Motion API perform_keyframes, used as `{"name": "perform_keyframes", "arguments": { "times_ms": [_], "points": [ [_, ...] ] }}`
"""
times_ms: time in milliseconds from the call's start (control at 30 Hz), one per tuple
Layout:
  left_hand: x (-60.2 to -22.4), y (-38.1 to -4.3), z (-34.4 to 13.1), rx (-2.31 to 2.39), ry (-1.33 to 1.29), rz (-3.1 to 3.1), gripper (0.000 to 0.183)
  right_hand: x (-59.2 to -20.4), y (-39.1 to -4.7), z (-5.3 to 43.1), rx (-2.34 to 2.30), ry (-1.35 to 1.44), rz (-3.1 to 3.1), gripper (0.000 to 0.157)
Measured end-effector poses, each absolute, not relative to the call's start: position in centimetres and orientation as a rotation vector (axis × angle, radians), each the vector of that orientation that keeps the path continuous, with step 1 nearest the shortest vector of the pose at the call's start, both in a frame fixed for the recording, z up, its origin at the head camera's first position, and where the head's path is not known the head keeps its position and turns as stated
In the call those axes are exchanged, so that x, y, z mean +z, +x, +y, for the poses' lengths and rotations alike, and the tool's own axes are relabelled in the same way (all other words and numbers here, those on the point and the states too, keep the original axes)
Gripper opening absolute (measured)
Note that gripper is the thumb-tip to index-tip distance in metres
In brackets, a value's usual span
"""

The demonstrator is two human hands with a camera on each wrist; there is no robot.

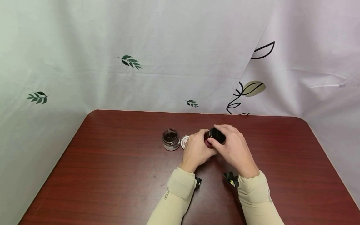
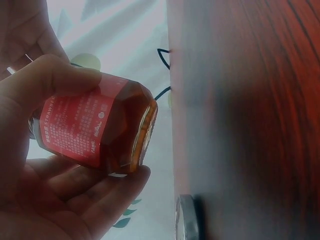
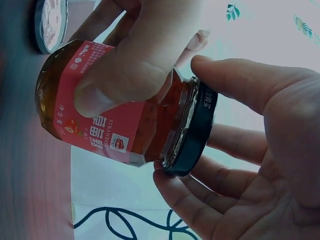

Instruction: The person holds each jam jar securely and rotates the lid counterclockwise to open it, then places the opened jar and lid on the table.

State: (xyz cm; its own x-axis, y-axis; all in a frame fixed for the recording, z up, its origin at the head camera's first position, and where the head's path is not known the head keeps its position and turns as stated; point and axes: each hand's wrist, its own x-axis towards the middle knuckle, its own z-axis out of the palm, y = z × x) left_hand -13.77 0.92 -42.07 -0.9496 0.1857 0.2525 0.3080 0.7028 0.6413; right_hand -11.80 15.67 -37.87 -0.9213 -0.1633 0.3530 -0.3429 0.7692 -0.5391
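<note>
A glass jar of strawberry jam [image 3: 112, 112] with a red label is held off the table, tilted. My left hand [image 1: 197, 149] grips its body, thumb across the label, fingers around the far side. A black lid [image 3: 195, 130] sits on the jar's mouth. My right hand [image 1: 234, 148] holds that lid by its rim, thumb on one side and fingers on the other. In the left wrist view the jar's base [image 2: 145, 132] points toward the table.
An uncapped glass jar [image 1: 170, 139] with dark contents stands on the brown table [image 1: 118, 162], left of my hands. A loose lid [image 1: 184, 141] lies beside it, partly behind my left hand. A white curtain [image 1: 168, 37] with leaf prints hangs behind the table.
</note>
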Motion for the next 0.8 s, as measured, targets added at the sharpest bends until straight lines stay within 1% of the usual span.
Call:
{"name": "perform_keyframes", "arguments": {
  "times_ms": [800],
  "points": [
    [-42.11,-13.79,0.94,-1.062,-0.438,-2.724,0.050,-37.64,-11.77,15.95,0.893,0.428,-2.696,0.050]
  ]
}}
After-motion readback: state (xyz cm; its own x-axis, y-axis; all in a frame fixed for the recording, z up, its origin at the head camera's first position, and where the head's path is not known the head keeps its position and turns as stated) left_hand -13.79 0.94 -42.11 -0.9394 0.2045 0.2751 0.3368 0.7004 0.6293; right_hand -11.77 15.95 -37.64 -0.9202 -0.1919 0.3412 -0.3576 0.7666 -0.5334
